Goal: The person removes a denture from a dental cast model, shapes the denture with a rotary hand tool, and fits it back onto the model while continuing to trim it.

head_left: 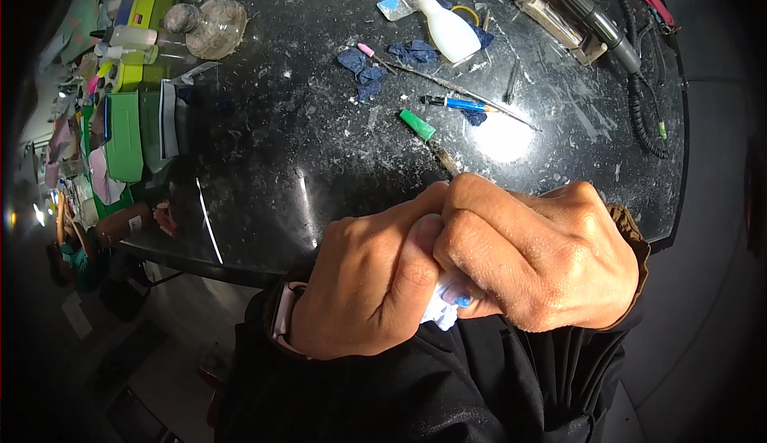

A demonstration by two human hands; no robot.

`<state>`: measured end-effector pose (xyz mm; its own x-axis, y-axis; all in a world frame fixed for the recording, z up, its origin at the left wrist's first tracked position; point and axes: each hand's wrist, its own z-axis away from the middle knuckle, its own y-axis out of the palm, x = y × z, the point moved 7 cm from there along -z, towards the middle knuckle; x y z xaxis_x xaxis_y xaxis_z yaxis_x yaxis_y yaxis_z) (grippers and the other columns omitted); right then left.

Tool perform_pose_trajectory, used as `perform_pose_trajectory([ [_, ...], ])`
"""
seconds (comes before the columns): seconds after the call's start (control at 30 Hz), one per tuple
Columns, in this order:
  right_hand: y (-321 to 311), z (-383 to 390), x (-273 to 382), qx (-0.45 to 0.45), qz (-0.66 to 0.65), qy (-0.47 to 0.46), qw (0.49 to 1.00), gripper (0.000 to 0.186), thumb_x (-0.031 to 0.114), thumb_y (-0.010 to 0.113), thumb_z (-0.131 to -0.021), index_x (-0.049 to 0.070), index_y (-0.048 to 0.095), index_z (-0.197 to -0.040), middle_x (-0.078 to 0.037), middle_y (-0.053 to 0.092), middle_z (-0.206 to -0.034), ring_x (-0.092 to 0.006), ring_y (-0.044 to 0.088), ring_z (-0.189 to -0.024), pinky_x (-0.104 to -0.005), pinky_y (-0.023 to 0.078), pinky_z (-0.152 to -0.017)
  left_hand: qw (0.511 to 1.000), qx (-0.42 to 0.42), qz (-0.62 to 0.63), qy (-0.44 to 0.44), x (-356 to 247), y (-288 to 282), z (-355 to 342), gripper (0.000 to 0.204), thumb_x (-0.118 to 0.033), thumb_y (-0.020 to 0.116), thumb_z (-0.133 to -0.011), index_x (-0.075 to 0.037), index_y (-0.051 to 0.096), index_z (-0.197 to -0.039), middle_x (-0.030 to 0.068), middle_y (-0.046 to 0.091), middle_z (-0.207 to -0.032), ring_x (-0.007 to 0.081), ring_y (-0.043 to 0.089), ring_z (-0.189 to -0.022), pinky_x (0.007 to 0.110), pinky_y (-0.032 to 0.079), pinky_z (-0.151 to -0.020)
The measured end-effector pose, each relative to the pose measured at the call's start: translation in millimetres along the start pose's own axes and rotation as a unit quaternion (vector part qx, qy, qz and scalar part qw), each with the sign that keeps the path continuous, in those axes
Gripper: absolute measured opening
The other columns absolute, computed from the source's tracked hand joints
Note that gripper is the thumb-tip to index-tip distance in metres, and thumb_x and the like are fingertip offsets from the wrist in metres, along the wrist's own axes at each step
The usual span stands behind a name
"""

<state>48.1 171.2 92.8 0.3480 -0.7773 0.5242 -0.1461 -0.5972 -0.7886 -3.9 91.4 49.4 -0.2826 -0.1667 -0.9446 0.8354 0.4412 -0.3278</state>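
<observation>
My left hand (363,279) and my right hand (539,255) are pressed together above the table's near edge, fingers curled in. Between them shows a small white lumpy piece (439,309) with a bright blue spot and a violet tint; most of it is hidden, so its kind is unclear. Both hands are closed around it. Just beyond my knuckles lies a tool with a green handle (417,124) and a dull metal blade, whose tip passes behind my fingers.
On the dusty black table (256,139) lie a blue pencil (459,104), a long thin metal tool (471,95), dark blue scraps (369,90) and a white squeeze bottle (451,31). A corded handpiece (587,15) rests far right. A glass burner (217,27) and green box (124,135) stand left.
</observation>
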Motion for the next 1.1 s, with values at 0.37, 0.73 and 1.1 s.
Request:
perform_pose_trajectory([
  [0.37,-22.8,-4.4,-6.7,-0.11,-0.099,0.049,0.988,0.032,0.009,0.079,-0.065,-0.003,0.059,-0.087,-0.012,0.06,-0.077,-0.0138,0.062,-0.058,-0.0222,0.049,-0.043,0.953,0.068,0.286,-0.077,16.7,1.1,-7.1,0.034,-0.019,0.028,-0.093,0.007,0.05,-0.1,0.0169,0.058,-0.081,0.0188,0.059,-0.072,0.028,0.044,-0.063],
  [0.73,-21.0,-6.4,-8.9,-0.155,-0.111,0.032,0.981,0.03,0.01,0.08,-0.063,-0.003,0.063,-0.084,-0.013,0.062,-0.072,-0.0198,0.064,-0.064,-0.0262,0.051,-0.048,0.921,0.039,0.383,-0.057,16.7,1.8,-9.2,0.054,-0.033,0.015,-0.094,0.008,0.049,-0.1,0.0154,0.057,-0.088,0.0178,0.057,-0.079,0.029,0.044,-0.071],
  [1.1,-21.7,-1.2,-3.8,-0.21,-0.031,0.064,0.975,0.034,0.011,0.081,-0.061,-0.005,0.064,-0.086,-0.013,0.063,-0.071,-0.0181,0.065,-0.06,-0.0232,0.05,-0.046,0.937,-0.001,0.339,-0.084,23.5,-0.3,-10.1,0.054,-0.038,0.013,-0.094,0.003,0.049,-0.092,0.0105,0.057,-0.08,0.013,0.053,-0.074,0.026,0.042,-0.068],
])
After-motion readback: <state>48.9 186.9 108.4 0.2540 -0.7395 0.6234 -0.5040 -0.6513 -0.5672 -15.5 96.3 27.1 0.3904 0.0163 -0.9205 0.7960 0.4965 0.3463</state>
